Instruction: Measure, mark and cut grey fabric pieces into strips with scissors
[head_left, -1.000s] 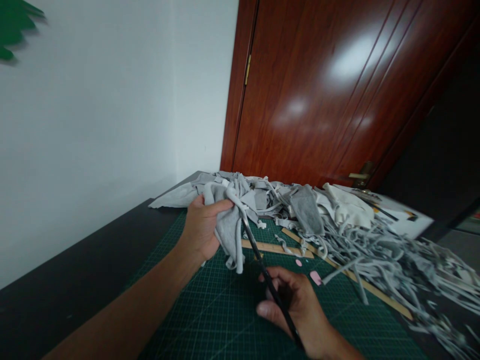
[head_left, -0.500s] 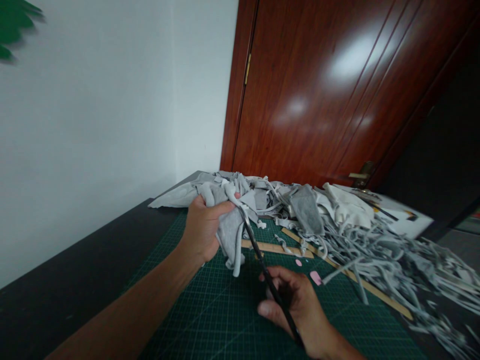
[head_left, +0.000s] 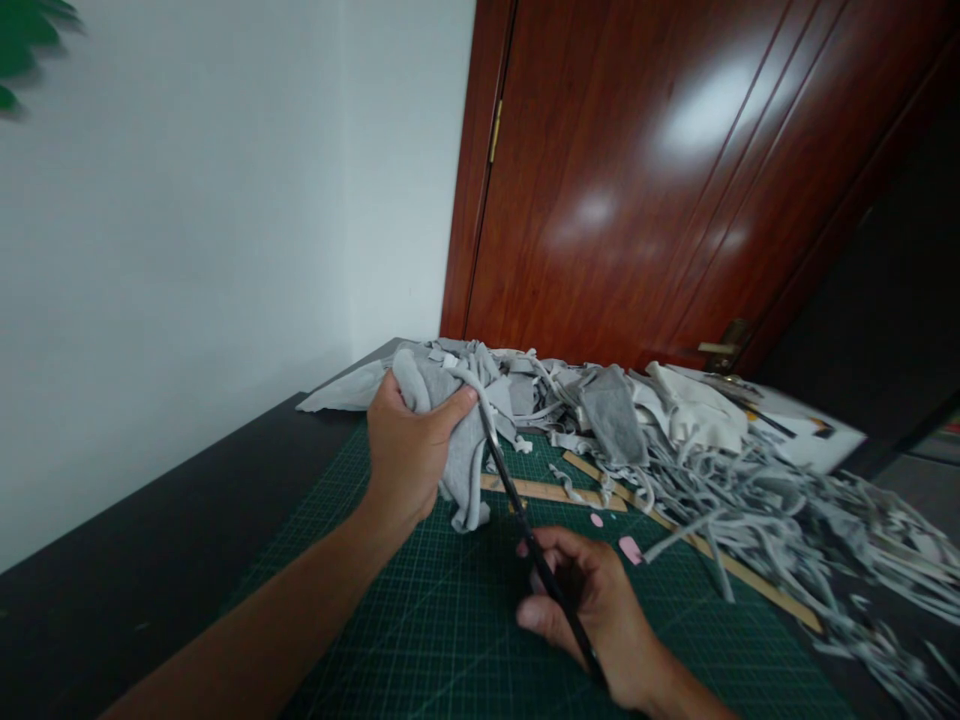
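My left hand point(head_left: 412, 435) is closed around a piece of grey fabric point(head_left: 461, 465), with the thumb on top. The cloth hangs in folds over the cutting mat, and a pale rolled edge point(head_left: 474, 383) curves past the thumb. My right hand point(head_left: 585, 605) holds black-handled scissors point(head_left: 551, 590), seen nearly edge-on. Their metal tip touches or lies very close to the rolled edge by my left thumb; whether the blades are apart I cannot tell.
A green cutting mat point(head_left: 450, 640) covers part of the dark table point(head_left: 187, 520). Behind and right lie grey fabric scraps point(head_left: 611, 410) and a heap of strips point(head_left: 750, 500). Wooden rulers point(head_left: 551, 490) and pink pieces point(head_left: 630, 549) rest on the mat. A wooden door point(head_left: 600, 200) stands behind.
My left hand has shifted slightly up, raising the fabric's hanging end and turning the cloth a little. My right hand and the scissors have hardly moved.
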